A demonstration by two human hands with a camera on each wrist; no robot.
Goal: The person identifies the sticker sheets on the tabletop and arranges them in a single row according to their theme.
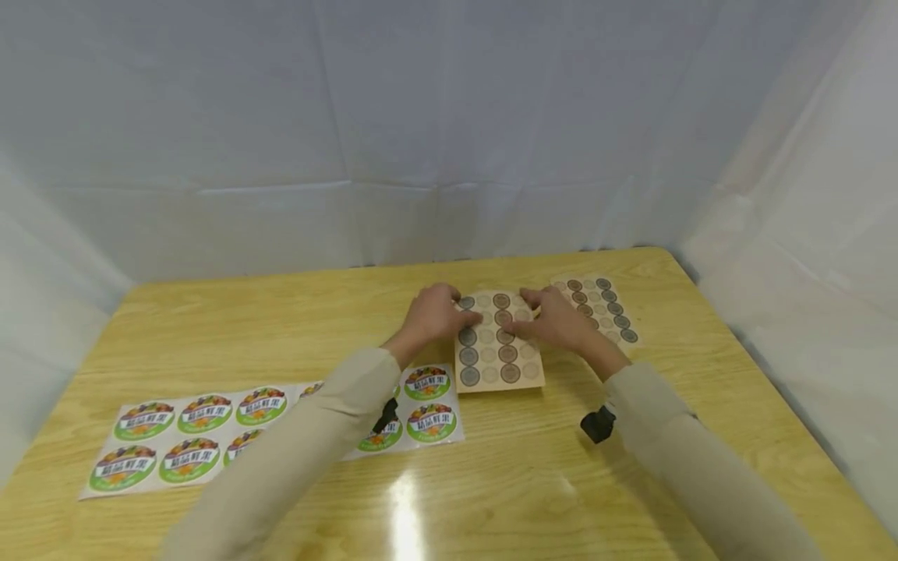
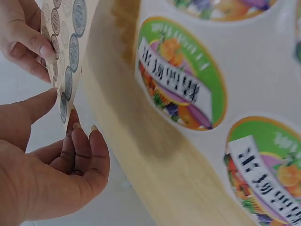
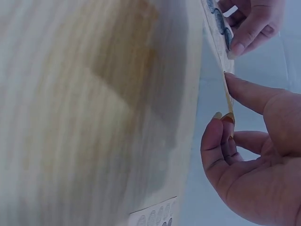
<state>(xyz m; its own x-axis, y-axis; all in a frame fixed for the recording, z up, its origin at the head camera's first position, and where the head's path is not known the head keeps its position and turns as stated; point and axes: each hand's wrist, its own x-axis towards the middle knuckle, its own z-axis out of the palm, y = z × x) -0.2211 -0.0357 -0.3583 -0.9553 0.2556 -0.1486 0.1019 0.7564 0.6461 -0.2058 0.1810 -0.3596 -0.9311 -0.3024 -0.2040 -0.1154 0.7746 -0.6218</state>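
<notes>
A beige sheet of round stickers [image 1: 489, 365], with grey and brown circles in columns among pale ones, is held up at the middle of the table. My left hand [image 1: 435, 313] pinches its left edge between thumb and fingers. On the opposite edge my right hand [image 1: 561, 321] grips it the same way. The left wrist view shows the sheet's printed face tilted, with the left hand's fingers [image 2: 87, 155] curled behind it. Seen nearly edge-on in the right wrist view, the sheet [image 3: 221, 52] stands off the wooden surface.
A similar beige sticker sheet [image 1: 612, 315] lies at the back right, partly behind my right hand. Along the left front lies a long white sheet of fruit stickers [image 1: 238, 405], crossed by my left sleeve [image 1: 302, 444]. The wooden table [image 1: 505, 483] ends at a pale curtain [image 1: 421, 156].
</notes>
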